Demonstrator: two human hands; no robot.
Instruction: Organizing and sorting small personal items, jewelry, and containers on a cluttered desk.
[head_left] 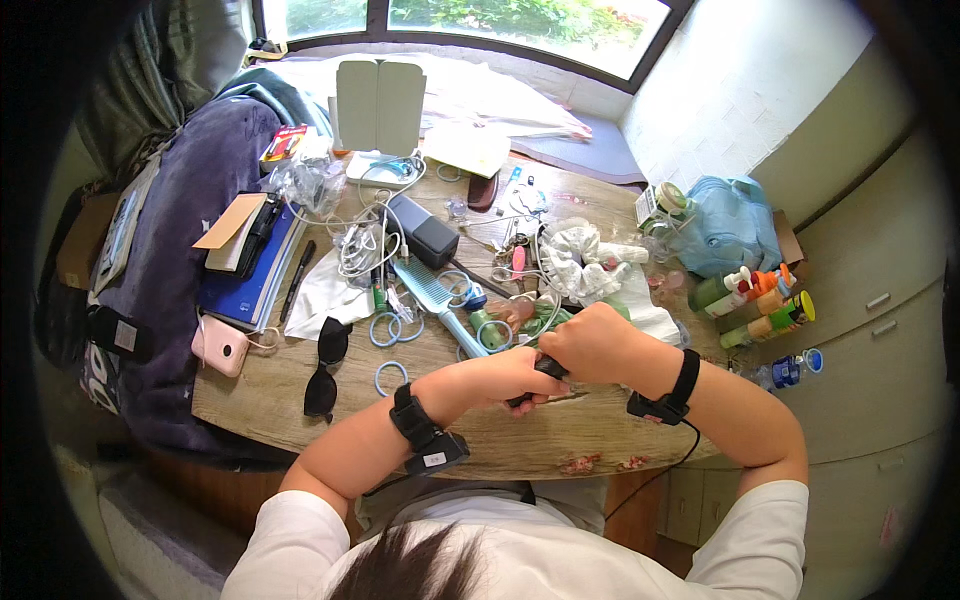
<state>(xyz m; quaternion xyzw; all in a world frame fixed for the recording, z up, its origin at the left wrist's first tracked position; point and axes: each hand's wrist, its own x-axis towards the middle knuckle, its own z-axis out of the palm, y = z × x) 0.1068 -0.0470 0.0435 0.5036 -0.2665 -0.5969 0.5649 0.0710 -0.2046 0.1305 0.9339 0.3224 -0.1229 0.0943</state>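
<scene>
Above the near part of the wooden table, my hands meet. My left hand (512, 374) is closed around a small black object (549, 368), whose kind I cannot make out. My right hand (588, 342) is also closed at the object's upper end, its fingers mostly hidden behind its back. Just beyond the hands lie a light blue comb (424, 288), a small green bottle (489, 326) and several blue hair ties (384, 331). A white scrunchie (574, 268) rests past my right hand. Left of my left forearm lie black sunglasses (328, 368).
A dark grey box (422, 231) sits among tangled white cables (365, 250). At left are a blue notebook (240, 298), a black pen (299, 280) and a pink device (219, 346). Several bottles (768, 318) and a light blue bag (730, 225) line the right side.
</scene>
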